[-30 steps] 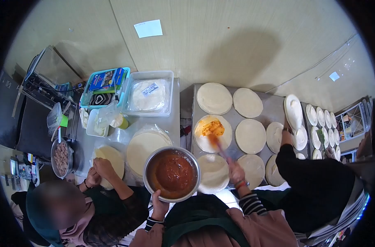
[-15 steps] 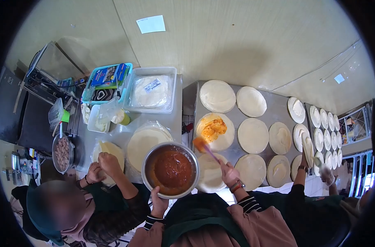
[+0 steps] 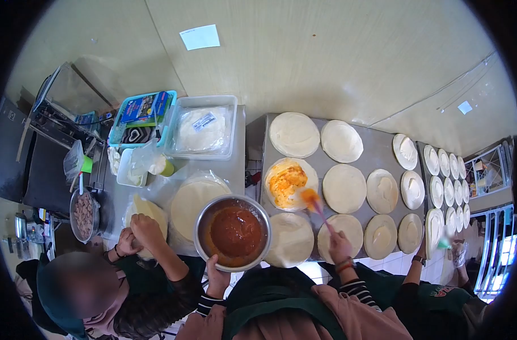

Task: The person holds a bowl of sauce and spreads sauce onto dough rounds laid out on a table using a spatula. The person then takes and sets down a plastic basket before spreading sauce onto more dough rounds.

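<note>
My left hand (image 3: pixel 217 277) is closed on the rim of a metal bowl (image 3: pixel 199 237), which is tilted slightly and holds red sauce (image 3: pixel 235 231). A spatula (image 3: pixel 311 199) with a purple handle and a sauce-coated head is gripped in my right hand (image 3: pixel 340 247). Its blurred head is at the right edge of a flat round of dough (image 3: pixel 308 177). Orange-red sauce (image 3: pixel 287 182) is smeared across that round. Another round (image 3: pixel 289 241) lies just below it, and a plain one (image 3: pixel 344 187) to the right.
Several dough rounds cover the metal table (image 3: pixel 377 131) and the one beyond. At left, a co-worker's hands (image 3: pixel 146 229) work a dough sheet near a plastic box (image 3: pixel 231 133), a blue basket (image 3: pixel 114 135) and a pan of meat (image 3: pixel 83 215). Another co-worker's gloved hand (image 3: pixel 459 254) is at right.
My right hand has moved right with the spatula, and the sauce is spread wider on the round. The right-hand co-worker's dough round has moved to the far table.
</note>
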Demonstrator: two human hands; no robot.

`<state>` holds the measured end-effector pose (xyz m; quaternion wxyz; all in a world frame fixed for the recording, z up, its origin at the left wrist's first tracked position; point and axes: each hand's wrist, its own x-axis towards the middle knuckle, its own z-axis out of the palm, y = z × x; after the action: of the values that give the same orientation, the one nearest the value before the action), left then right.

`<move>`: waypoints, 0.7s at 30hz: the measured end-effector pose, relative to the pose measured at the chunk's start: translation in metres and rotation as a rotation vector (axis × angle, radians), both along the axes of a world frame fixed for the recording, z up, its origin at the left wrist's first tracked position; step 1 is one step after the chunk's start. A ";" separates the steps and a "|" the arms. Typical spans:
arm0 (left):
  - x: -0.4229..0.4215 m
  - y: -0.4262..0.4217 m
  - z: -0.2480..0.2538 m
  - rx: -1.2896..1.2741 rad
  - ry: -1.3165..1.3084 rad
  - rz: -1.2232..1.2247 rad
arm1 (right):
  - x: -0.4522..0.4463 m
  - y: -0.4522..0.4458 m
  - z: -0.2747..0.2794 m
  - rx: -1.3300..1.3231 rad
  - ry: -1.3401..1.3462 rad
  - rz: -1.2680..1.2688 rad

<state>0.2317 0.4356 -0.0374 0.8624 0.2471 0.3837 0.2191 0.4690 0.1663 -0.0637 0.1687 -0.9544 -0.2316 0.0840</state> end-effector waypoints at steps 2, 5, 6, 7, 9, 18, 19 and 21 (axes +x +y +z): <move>0.007 -0.004 0.001 -0.026 -0.002 0.009 | -0.002 0.025 -0.013 0.072 -0.020 0.142; 0.013 -0.004 0.002 -0.036 0.001 0.031 | 0.015 0.032 -0.035 0.075 -0.020 0.106; 0.012 -0.005 0.001 -0.039 0.004 0.037 | 0.022 0.026 -0.042 0.039 -0.039 0.019; 0.010 -0.005 -0.001 -0.036 0.005 0.034 | 0.028 0.022 -0.036 0.041 -0.038 0.017; 0.010 -0.006 -0.004 -0.012 -0.005 -0.008 | 0.041 0.013 -0.020 0.048 -0.050 -0.147; 0.048 -0.026 0.024 -0.088 0.054 0.019 | 0.085 0.099 -0.023 -0.084 0.068 0.125; 0.049 -0.027 0.016 -0.075 0.052 0.040 | 0.091 0.089 -0.013 -0.046 0.064 0.104; 0.054 -0.028 0.008 -0.033 0.032 -0.004 | 0.090 0.059 -0.015 -0.080 0.025 0.024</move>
<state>0.2860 0.4071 -0.0293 0.8604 0.2373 0.4006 0.2072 0.5586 0.2253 -0.0790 0.1323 -0.9564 -0.2374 0.1071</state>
